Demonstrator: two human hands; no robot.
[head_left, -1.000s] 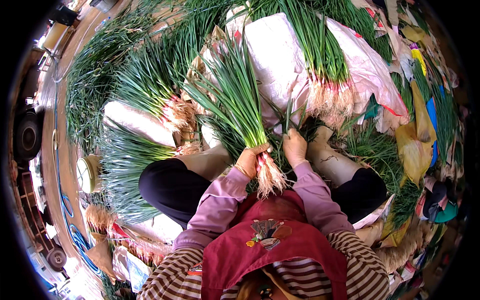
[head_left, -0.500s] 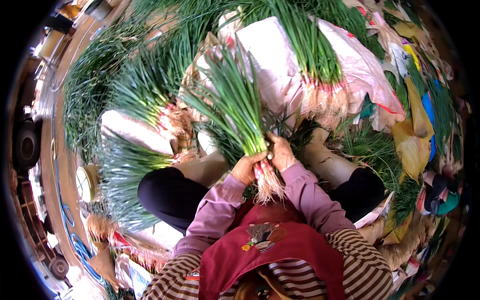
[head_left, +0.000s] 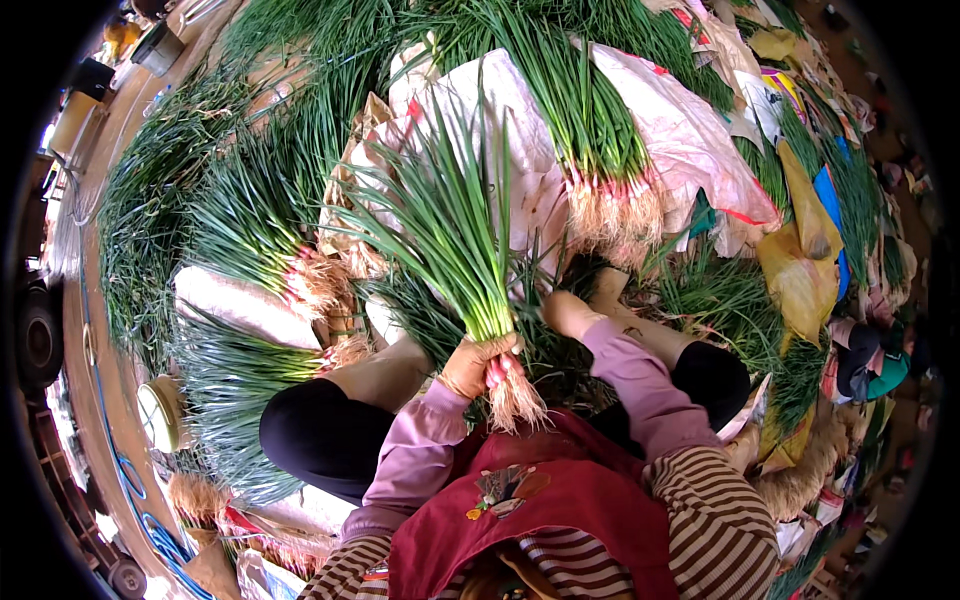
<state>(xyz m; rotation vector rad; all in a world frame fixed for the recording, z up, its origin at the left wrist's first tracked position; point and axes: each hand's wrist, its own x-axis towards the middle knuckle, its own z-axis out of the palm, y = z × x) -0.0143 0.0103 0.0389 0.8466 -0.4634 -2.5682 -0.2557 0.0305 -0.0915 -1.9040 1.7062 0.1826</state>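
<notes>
Just beyond the red apron [head_left: 540, 540], the left hand [head_left: 468, 366] is closed round a bunch of green onions [head_left: 470, 270] near its roots. The right hand [head_left: 570, 314], farther right of the apron, has its fingers hidden; its grip cannot be told. Other bunches [head_left: 255, 235] lie gathered, left beyond the apron; loose greens [head_left: 725, 300] rightward look unsorted. The held bunch's long axis runs away from the apron, leaning left, roots nearest.
</notes>
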